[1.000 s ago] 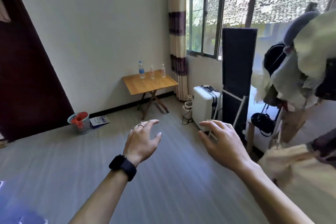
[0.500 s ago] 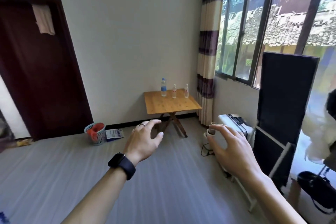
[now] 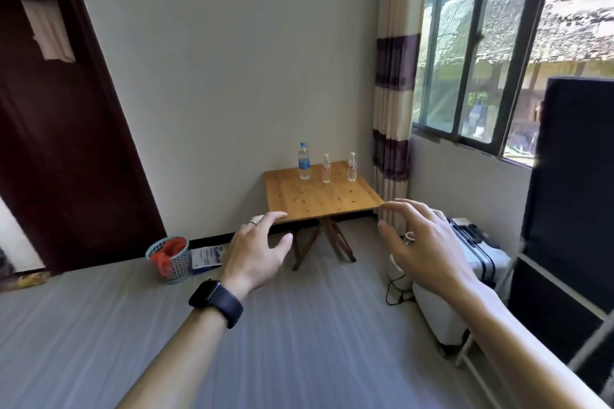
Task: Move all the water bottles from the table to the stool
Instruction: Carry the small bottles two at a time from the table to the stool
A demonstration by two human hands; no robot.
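At left, left hand (image 3: pixel 255 252) empty, fingers spread. Centre: blue-capped water bottle (image 3: pixel 303 162), middle small bottle (image 3: pixel 326 169) and right small bottle (image 3: pixel 352 167) stand upright in 1 row at the worktop (image 3: pixel 319 201) far edge, well apart from both hands. At right, right hand (image 3: pixel 428 252) empty, fingers spread. Risk: the narrow small bottles may tip if brushed; stool not in view.

Two bare forearms (image 3: pixel 172 359), black smartwatch (image 3: pixel 216 302) with rounded dark screen and wide black band on left wrist, thin silver ring (image 3: pixel 251 223) on a finger of the left grip (image 3: pixel 255 256)
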